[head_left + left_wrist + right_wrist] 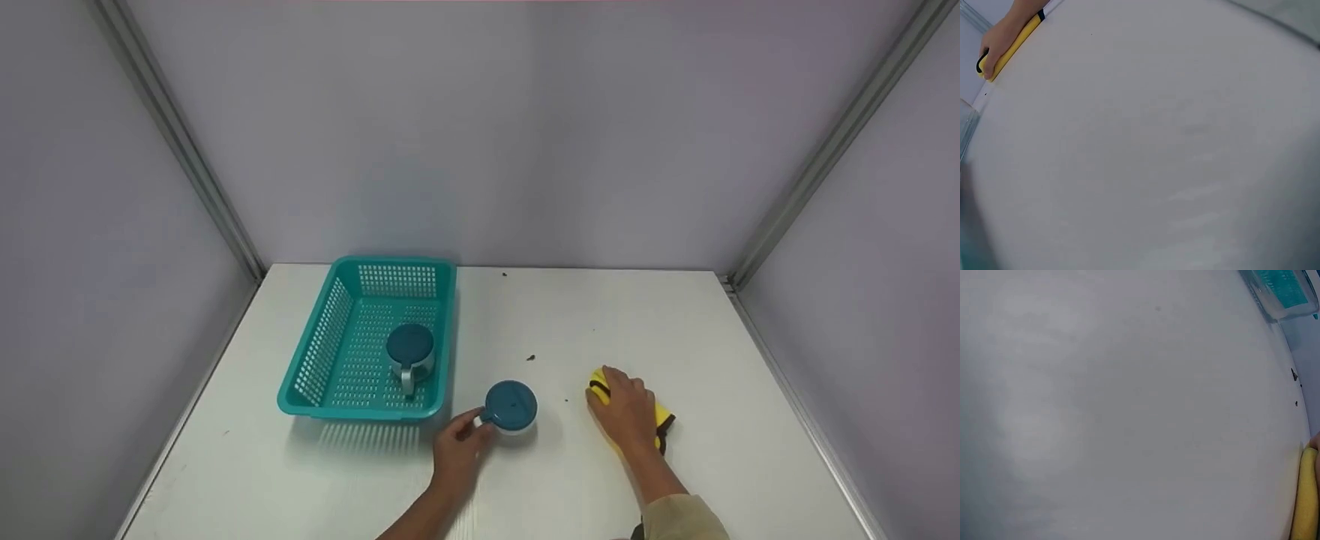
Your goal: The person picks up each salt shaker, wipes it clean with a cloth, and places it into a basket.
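Note:
Near the front middle of the table, my left hand (pixel 458 448) holds the handle of a clear mug (pixel 512 407) topped with a round blue lid. The mug stands upright, and its glass side (pixel 1292 312) shows at the top right of the right wrist view. To its right, my right hand (pixel 625 407) grips a folded yellow cloth (pixel 663 415) with dark edging, down against the table. In the left wrist view the thumb and fingers bend over the cloth (pixel 1015 46). A second blue-lidded mug (pixel 410 349) sits in the basket, handle toward me.
A teal perforated basket (pixel 358 412) stands at the left of the white table (pixel 547 487). Dark crumbs (pixel 531 358) lie scattered behind and beside the held mug, one close to the back edge. Grey panels (pixel 495 135) enclose the table at the back and both sides.

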Action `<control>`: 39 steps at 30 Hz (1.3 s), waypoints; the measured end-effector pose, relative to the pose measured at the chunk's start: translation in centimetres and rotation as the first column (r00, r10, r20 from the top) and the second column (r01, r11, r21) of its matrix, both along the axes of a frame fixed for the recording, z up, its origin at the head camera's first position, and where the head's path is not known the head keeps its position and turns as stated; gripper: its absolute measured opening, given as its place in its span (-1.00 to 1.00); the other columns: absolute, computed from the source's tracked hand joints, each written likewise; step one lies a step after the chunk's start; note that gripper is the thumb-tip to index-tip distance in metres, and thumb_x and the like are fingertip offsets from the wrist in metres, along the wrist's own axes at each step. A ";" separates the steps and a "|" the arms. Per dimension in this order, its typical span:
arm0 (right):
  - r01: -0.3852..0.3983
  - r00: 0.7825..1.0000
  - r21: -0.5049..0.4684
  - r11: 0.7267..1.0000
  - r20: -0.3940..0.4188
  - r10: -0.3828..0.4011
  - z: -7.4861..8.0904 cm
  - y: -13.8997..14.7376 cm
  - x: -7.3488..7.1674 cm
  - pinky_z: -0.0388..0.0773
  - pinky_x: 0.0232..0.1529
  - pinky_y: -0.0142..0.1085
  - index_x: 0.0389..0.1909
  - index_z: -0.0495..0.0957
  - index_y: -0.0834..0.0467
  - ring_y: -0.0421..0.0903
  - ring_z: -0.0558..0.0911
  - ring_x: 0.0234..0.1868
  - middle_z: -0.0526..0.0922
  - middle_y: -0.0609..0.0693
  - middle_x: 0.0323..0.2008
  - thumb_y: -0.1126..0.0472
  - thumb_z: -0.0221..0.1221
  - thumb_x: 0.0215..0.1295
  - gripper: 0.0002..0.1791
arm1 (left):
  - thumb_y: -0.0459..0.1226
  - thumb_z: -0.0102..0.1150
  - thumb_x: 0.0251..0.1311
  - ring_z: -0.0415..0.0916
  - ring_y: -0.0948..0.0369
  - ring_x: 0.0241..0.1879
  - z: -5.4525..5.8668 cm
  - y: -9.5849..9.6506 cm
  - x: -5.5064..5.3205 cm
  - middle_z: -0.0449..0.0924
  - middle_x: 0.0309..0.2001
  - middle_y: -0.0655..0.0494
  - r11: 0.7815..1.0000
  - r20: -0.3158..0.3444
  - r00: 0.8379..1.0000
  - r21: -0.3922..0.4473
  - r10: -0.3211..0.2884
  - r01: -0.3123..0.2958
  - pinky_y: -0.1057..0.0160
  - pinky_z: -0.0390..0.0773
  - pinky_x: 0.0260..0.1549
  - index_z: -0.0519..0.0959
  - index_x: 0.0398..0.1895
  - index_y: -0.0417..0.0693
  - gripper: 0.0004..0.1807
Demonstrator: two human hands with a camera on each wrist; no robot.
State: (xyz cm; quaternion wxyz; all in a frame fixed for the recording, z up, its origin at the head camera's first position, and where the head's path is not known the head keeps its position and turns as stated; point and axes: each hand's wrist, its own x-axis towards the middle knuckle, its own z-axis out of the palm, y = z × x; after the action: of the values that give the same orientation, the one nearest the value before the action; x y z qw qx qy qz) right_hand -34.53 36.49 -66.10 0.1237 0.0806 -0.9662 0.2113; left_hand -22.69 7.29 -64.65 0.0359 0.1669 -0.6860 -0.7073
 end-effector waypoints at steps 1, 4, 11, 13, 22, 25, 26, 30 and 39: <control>-0.002 1.000 -0.001 1.000 0.003 0.002 0.0 0.0 0.0 0.38 0.08 0.06 0.33 0.40 0.10 0.13 0.48 0.10 0.53 0.09 0.24 -0.14 0.16 0.32 -0.35 | -0.04 0.42 0.08 0.34 -0.03 0.35 0.1 0.1 0.0 0.55 0.20 0.02 1.000 0.008 1.000 0.009 0.010 -0.011 0.03 0.41 0.29 0.64 0.07 0.01 -0.52; -0.005 1.000 0.001 1.000 0.004 0.005 0.2 -0.1 0.0 0.40 0.06 0.05 0.33 0.40 0.11 0.12 0.49 0.09 0.54 0.09 0.24 -0.14 0.16 0.32 -0.35 | -0.06 0.41 0.09 0.37 0.00 0.33 0.2 0.2 -0.1 0.57 0.17 0.05 1.000 0.012 1.000 -0.001 0.024 -0.024 0.05 0.42 0.29 0.64 0.05 0.03 -0.55; -0.007 1.000 0.003 1.000 0.004 0.006 0.5 -0.1 0.2 0.41 0.04 0.05 0.33 0.40 0.12 0.13 0.49 0.06 0.54 0.11 0.24 -0.14 0.16 0.33 -0.35 | -0.09 0.40 0.11 0.40 0.07 0.27 0.3 0.3 0.0 0.58 0.11 0.08 0.999 -0.002 1.000 0.024 0.031 -0.031 0.11 0.48 0.24 0.66 0.01 0.00 -0.61; -0.006 1.000 0.000 1.000 0.010 0.006 0.5 -0.1 0.2 0.40 0.04 0.05 0.34 0.40 0.12 0.13 0.49 0.07 0.53 0.11 0.24 -0.14 0.16 0.33 -0.35 | -0.12 0.40 0.13 0.43 0.10 0.21 0.3 0.4 0.1 0.59 0.07 0.06 0.999 -0.017 0.999 0.032 0.036 -0.036 0.17 0.54 0.17 0.67 -0.01 -0.04 -0.63; 0.002 1.000 -0.014 1.000 0.014 -0.002 0.4 -0.1 0.2 0.40 0.05 0.04 0.34 0.40 0.11 0.12 0.49 0.07 0.54 0.10 0.24 -0.13 0.17 0.32 -0.35 | -0.25 0.40 0.12 0.39 0.21 -0.13 0.1 0.5 -0.3 0.54 -0.19 0.11 0.998 -0.007 0.998 0.040 0.055 -0.055 0.37 0.58 -0.21 0.69 -0.10 -0.09 -0.74; 0.001 1.000 -0.012 1.000 0.020 -0.001 0.4 -0.1 0.2 0.40 0.05 0.05 0.34 0.39 0.11 0.13 0.49 0.08 0.54 0.10 0.24 -0.13 0.15 0.32 -0.35 | -0.30 0.40 0.11 0.38 0.20 -0.17 -0.1 0.6 -0.4 0.51 -0.23 0.09 0.996 -0.003 0.998 0.056 0.068 -0.068 0.34 0.59 -0.26 0.70 -0.12 -0.13 -0.75; 0.000 1.000 -0.010 1.000 0.022 0.000 0.4 -0.1 0.2 0.39 0.06 0.05 0.34 0.39 0.11 0.13 0.48 0.09 0.53 0.11 0.25 -0.14 0.15 0.33 -0.35 | -0.31 0.40 0.10 0.39 0.20 -0.17 -0.1 0.6 -0.4 0.52 -0.22 0.09 0.995 -0.003 0.997 0.065 0.073 -0.072 0.34 0.60 -0.26 0.70 -0.13 -0.14 -0.75; -0.003 1.000 -0.001 1.000 0.021 0.003 0.5 -0.1 0.1 0.37 0.08 0.07 0.35 0.39 0.13 0.15 0.47 0.12 0.52 0.11 0.26 -0.14 0.14 0.33 -0.34 | -0.26 0.43 0.07 0.43 0.21 -0.12 0.1 0.7 -0.3 0.56 -0.14 0.08 0.993 -0.005 0.997 0.089 0.075 -0.074 0.33 0.63 -0.19 0.70 -0.14 -0.12 -0.73; 0.001 1.000 0.002 1.000 0.014 -0.001 0.3 -0.1 0.2 0.39 0.03 0.03 0.34 0.40 0.13 0.13 0.48 0.09 0.53 0.10 0.25 -0.14 0.16 0.32 -0.34 | -0.24 0.41 0.10 0.44 0.19 -0.14 -0.5 0.4 -0.3 0.57 -0.17 0.07 0.994 -0.023 0.998 0.092 0.053 -0.051 0.30 0.63 -0.21 0.69 -0.14 -0.09 -0.74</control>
State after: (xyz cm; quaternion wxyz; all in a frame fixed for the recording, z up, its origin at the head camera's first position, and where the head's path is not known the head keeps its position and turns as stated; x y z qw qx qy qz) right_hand -34.35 36.41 -65.83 0.1170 0.0790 -0.9673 0.2107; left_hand -22.96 7.69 -65.12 0.0553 0.1770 -0.6478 -0.7389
